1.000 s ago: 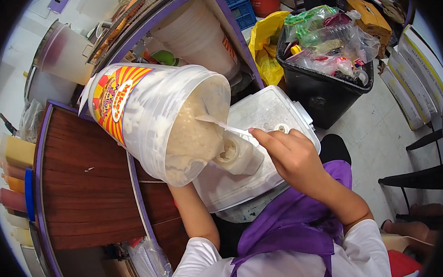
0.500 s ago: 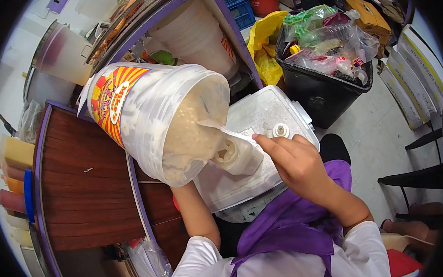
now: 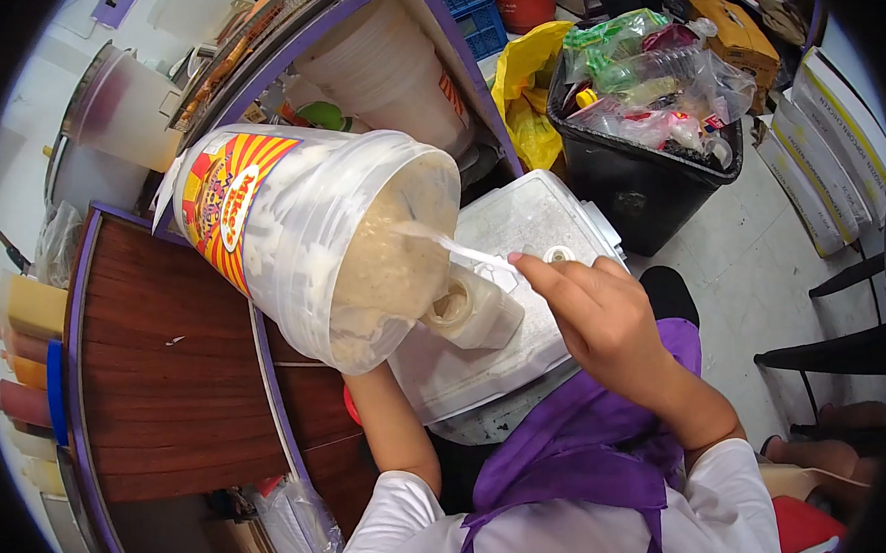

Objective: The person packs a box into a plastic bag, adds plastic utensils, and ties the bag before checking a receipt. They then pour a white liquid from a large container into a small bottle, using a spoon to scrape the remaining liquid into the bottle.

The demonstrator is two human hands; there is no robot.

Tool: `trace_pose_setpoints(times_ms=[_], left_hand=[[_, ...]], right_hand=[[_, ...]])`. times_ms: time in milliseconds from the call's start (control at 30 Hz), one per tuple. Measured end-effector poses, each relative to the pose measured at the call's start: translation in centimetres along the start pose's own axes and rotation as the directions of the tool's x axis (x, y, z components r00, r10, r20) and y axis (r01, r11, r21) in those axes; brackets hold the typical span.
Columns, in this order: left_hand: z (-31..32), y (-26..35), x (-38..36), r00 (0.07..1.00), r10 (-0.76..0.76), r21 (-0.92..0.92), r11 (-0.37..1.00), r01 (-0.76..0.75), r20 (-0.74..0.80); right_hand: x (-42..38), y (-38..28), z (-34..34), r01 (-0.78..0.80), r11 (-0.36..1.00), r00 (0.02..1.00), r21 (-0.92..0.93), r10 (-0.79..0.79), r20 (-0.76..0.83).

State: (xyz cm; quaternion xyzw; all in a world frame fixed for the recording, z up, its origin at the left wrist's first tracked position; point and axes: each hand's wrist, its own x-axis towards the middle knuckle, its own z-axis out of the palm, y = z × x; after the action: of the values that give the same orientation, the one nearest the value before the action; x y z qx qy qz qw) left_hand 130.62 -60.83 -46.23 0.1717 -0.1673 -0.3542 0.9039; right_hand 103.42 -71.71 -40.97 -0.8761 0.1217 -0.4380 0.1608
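Note:
A large clear plastic tub [image 3: 290, 219] with an orange and yellow label is tipped on its side, mouth facing right and down. Thick beige sauce [image 3: 388, 269] lies inside its mouth. My left forearm [image 3: 390, 414] reaches up under the tub and supports it; the left hand itself is hidden behind it. My right hand [image 3: 606, 318] is closed on the handle of a white plastic spoon [image 3: 462, 250], whose tip is in the sauce. Below the tub's lip a squarish translucent bottle [image 3: 485, 319] stands uncapped, with some sauce around its opening. It rests on a white lidded box [image 3: 530, 212].
A white cap [image 3: 559, 254] lies on the box lid beyond my right fingers. A black bin [image 3: 648, 176] full of plastic waste and a yellow bag [image 3: 529, 102] stand behind. At left is a brown wooden cabinet [image 3: 177, 361]; boxes [image 3: 827, 156] lean at right.
My right hand has shifted slightly to the right and down with the spoon, and the spoon has turned a little. The tub stays tipped in nearly the same place.

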Motion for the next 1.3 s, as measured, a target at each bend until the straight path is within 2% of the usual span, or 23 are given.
trace_pose_setpoints(times_ms=[300,700,1000,1300], left_hand=[[0.3,0.0,0.5,0.999,0.023,0.029,0.999,-0.024,0.023],[0.0,-0.4,0.9,0.998,0.052,0.051,0.997,-0.054,0.037],[-0.2,-0.5,1.3,0.996,0.075,0.070,0.994,-0.079,0.052],[-0.3,-0.7,1.6,0.993,0.096,0.090,0.991,-0.101,0.065]], right_hand=[[1.0,1.1,1.8,-0.007,0.999,0.999,-0.039,0.005,-0.037],[-1.2,0.2,1.3,-0.049,0.998,0.993,0.025,0.046,0.109],[-1.8,-0.5,0.4,-0.092,0.994,0.989,0.064,0.084,0.123],[-2.9,-0.7,-0.5,-0.065,0.996,0.988,0.056,0.056,0.146]])
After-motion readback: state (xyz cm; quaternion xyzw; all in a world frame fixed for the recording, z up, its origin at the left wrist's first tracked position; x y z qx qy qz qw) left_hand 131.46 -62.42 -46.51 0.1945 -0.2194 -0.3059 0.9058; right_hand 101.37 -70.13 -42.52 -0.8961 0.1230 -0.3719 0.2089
